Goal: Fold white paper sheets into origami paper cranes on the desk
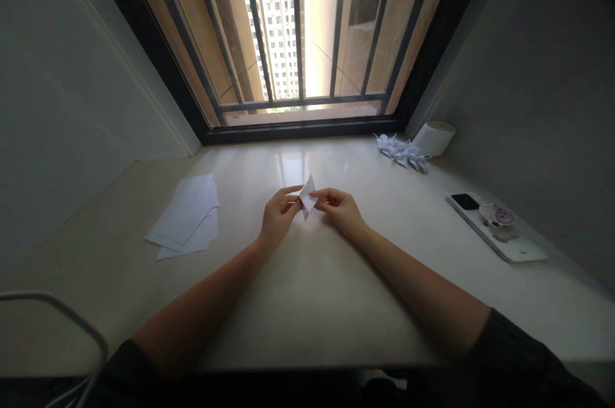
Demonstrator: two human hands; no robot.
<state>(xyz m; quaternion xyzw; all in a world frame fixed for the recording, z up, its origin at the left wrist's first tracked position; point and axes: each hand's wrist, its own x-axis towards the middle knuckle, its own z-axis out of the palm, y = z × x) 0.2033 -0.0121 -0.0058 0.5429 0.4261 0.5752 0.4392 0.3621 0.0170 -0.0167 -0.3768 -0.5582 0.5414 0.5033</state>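
A small folded piece of white paper point(308, 194), pointed at top and bottom, is held up between both hands over the middle of the sill. My left hand point(281, 212) pinches its left edge between thumb and fingers. On the other side, my right hand point(340, 208) has thumb and fingers closed at the paper's right edge. The fingertips hide part of the folds. Loose white paper sheets point(185, 212) lie overlapping to the left of my left hand.
At the back right sits a cluster of folded white paper pieces point(401, 152) beside a white roll point(435, 138). A white phone point(514, 244) with a round grip lies at the right. A pale cable point(62, 309) curves at the lower left. Behind the sill point(307, 305) is a barred window.
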